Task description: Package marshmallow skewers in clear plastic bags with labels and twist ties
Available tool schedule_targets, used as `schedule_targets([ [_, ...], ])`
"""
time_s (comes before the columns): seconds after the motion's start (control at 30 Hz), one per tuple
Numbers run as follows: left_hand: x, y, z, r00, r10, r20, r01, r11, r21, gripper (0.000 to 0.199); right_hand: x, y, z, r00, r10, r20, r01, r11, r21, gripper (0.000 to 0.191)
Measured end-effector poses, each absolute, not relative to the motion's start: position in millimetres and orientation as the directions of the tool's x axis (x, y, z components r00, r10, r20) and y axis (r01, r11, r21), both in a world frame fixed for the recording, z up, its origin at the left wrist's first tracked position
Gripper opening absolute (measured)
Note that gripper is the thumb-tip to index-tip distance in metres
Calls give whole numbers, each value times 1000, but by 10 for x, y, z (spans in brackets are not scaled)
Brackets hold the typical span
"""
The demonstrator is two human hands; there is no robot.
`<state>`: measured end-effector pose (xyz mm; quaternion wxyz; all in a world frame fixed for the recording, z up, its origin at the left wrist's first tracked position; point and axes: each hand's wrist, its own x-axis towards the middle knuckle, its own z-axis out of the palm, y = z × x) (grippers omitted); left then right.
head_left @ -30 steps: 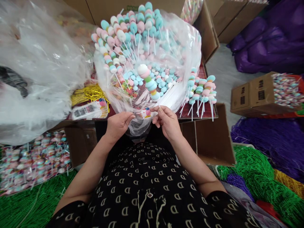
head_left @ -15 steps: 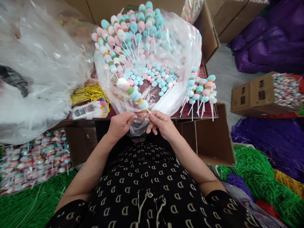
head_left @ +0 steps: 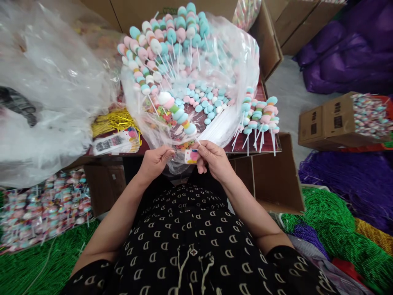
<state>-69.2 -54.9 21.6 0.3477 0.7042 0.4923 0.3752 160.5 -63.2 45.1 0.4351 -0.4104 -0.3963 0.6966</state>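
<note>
My right hand (head_left: pixel 211 157) is closed on the white stick of a candy skewer (head_left: pixel 176 112), threaded with pastel discs and tilted up to the left. A small printed card (head_left: pixel 190 156) in white, pink and yellow also sits at its fingertips. My left hand (head_left: pixel 156 163) is pinched at the card's left, apparently on thin clear plastic stretched between the hands; its edges are hard to make out. Behind them, a large clear bag (head_left: pixel 135 108) lies spread on the table, with loose pastel discs (head_left: pixel 210 102), white sticks (head_left: pixel 219 127) and finished skewers (head_left: pixel 181 35).
Yellow twist ties (head_left: pixel 115 123) and a stack of printed cards (head_left: pixel 118 141) lie left of the bag. More skewers (head_left: pixel 260 114) rest at the table's right corner. An open carton (head_left: pixel 273 176) stands below it. Wrapped skewers (head_left: pixel 46 209) fill the lower left.
The candy skewer has shifted right and slightly down with my right hand. The printed card between my hands now shows much more fully. My left hand has barely moved.
</note>
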Motion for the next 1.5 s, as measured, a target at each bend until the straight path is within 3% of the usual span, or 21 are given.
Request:
schedule_targets([
  [0.13,-724,-533,190,93,996,-9,84,1,996,53,1768,-680,486,-233,954,-191,-253,-249,-935,41],
  [0.23,-739,-484,224,52,994,-98,-203,106,973,57,1975,-761,506,-200,968,-149,-185,-187,-965,37],
  [0.43,-751,-447,299,93,987,-135,-397,161,904,55,2380,-886,536,-202,961,-188,11,-189,-982,36],
  [0.8,-754,-428,308,120,985,-124,-373,160,914,66,2511,-882,563,-321,921,-219,206,-158,-966,45],
  [1.03,-796,-417,259,113,987,-118,-326,149,933,60,2623,-848,614,-336,905,-261,305,-158,-939,54],
  [1.27,-837,-446,165,100,991,-94,-150,109,983,54,2567,-851,605,-170,961,-217,83,-206,-975,40],
  [1.37,-778,-483,143,129,990,-65,-37,71,997,50,2271,-811,553,-32,994,-109,-32,-110,-993,32],
  [1.43,-704,-512,142,119,992,-35,44,30,999,48,2002,-765,498,-14,1000,-7,-89,-8,-996,25],
  [1.5,-619,-540,150,97,995,-1,107,-9,994,47,1743,-715,434,-30,1000,4,-158,-1,-987,24],
])
